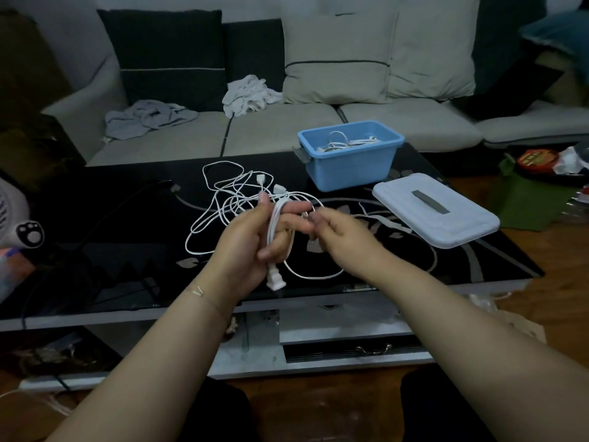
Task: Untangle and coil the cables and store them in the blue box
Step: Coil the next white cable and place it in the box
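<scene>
cable (274, 224) wound round left-hand fingers (294, 208)

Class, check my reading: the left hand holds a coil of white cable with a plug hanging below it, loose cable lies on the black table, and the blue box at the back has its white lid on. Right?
Not quite. The head view shows the blue box open, coiled cables inside, and its white lid lying on the table beside it. The left hand, coil and plug are as you said.

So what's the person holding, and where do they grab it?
The left hand holds a white cable by its coiled loops, wound round the fingers. The right hand's grip is too blurred to tell.
</scene>
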Demonstrator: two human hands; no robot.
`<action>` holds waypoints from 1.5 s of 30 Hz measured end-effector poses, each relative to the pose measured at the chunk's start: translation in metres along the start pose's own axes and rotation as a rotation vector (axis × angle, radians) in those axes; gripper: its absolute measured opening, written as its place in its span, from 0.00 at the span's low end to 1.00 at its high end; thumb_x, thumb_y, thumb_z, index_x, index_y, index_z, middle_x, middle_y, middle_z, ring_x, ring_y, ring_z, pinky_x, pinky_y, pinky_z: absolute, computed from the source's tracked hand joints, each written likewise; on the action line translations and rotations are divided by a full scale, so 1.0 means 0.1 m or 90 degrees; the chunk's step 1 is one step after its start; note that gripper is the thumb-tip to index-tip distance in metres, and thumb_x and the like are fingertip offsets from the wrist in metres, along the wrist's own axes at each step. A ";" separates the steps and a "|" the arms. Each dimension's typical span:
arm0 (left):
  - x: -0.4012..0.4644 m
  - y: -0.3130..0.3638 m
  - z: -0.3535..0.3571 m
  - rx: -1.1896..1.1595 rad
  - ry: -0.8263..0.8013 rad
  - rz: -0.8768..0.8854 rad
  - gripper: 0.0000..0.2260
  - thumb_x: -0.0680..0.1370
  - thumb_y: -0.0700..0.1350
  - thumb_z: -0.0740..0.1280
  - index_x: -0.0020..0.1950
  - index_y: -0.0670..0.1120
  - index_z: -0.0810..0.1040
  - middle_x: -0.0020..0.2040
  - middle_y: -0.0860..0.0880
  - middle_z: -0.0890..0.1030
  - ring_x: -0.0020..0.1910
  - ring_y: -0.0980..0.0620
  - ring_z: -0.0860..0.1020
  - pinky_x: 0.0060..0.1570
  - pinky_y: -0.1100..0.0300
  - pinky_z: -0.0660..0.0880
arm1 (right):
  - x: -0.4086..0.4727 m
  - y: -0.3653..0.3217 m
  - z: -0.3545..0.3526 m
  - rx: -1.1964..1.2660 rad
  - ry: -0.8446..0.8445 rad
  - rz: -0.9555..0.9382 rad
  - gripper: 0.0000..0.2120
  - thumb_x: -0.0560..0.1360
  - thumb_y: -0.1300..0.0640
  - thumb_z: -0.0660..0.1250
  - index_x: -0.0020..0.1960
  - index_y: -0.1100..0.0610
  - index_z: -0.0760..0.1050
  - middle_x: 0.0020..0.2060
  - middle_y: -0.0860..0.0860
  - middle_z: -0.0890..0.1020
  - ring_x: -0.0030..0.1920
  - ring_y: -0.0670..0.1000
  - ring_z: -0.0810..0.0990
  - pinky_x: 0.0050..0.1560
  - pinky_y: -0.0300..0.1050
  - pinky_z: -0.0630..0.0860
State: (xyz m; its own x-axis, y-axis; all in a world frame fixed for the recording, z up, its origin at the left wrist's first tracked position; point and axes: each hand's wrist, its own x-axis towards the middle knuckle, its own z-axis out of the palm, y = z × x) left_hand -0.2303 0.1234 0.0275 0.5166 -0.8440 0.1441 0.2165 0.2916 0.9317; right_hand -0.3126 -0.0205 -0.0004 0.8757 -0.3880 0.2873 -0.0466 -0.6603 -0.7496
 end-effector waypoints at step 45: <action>-0.07 -0.06 -0.01 0.373 -0.110 -0.026 0.18 0.80 0.51 0.54 0.51 0.41 0.78 0.26 0.54 0.68 0.25 0.57 0.63 0.27 0.65 0.61 | -0.04 -0.10 -0.20 0.096 0.014 -0.096 0.20 0.78 0.54 0.63 0.29 0.52 0.61 0.25 0.43 0.63 0.29 0.41 0.63 0.32 0.37 0.61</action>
State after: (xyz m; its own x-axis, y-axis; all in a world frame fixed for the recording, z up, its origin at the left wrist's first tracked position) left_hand -0.2344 0.1283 0.0207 0.3653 -0.9243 0.1106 -0.2837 0.0026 0.9589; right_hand -0.3251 -0.0257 0.0182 0.8565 -0.3071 0.4150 0.1581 -0.6092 -0.7771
